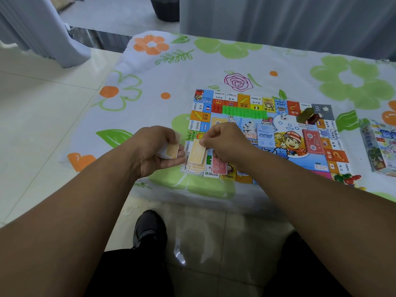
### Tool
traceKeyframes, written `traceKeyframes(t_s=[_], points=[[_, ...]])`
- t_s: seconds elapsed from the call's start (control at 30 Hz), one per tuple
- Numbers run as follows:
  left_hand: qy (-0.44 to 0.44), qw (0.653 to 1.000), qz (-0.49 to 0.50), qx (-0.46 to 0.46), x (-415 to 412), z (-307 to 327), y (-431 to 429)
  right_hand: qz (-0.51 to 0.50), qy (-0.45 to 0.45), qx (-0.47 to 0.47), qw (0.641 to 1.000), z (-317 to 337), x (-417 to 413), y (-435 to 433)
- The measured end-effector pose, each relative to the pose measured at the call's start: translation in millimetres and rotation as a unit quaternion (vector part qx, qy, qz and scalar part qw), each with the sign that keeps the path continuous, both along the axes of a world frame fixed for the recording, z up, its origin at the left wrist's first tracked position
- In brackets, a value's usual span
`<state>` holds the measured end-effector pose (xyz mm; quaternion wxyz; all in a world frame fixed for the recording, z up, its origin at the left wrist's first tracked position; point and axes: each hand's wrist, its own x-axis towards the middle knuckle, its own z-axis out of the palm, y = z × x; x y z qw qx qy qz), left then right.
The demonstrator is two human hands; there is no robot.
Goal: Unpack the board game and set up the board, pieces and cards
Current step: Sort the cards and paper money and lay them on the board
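- Left grip (158, 151): fingers curled round a small stack of pale orange paper notes (171, 150), held off the counter. This appears to be the supply being dealt from.
- Right grip (225, 144): thumb and forefinger pinch a single pale yellow paper note (198, 150) by its upper corner. The note hangs between the two grips, probably so that it can be laid down flat.
- Pile of pale yellow notes (194, 167): directly beneath the pinched note and the likely place for it.
- Stack of red patterned notes (219, 166): under the right grip, just beside the yellow pile. The money seems sorted by colour.
- Colourful printed game board (267, 146): unfolded flat on the flower-patterned counter (150, 82), reaching beyond and rightward of the right grip.
- Blue card deck (265, 133) and red card deck (311, 142): on the board's centre, right of the right grip.
- Row of green plastic houses (244, 112): beyond the right grip.
- Clear-wrapped game box (379, 146): well apart, far right, off the board.
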<state>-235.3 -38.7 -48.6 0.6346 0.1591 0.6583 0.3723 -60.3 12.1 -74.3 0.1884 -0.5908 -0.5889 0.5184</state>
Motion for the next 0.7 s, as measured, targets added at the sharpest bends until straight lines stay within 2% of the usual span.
traceKeyframes(t_s=[0.3,0.43,0.6,0.7], points=[[-0.020,1.000,-0.018,-0.004,3.5,1.4,-0.7,0.014,-0.059,0.056,0.997,-10.4,-3.8,0.7],[-0.019,0.999,-0.034,0.002,4.6,0.8,-0.2,0.006,-0.027,0.041,0.999,-1.3,-3.2,1.7],[-0.022,0.998,-0.049,0.022,6.4,-0.7,-0.8,0.017,0.064,-0.010,0.998,12.8,-9.9,-3.8],[-0.020,0.998,-0.044,0.029,7.6,-0.2,-1.4,0.028,0.071,0.002,0.997,14.9,-11.5,-6.5]])
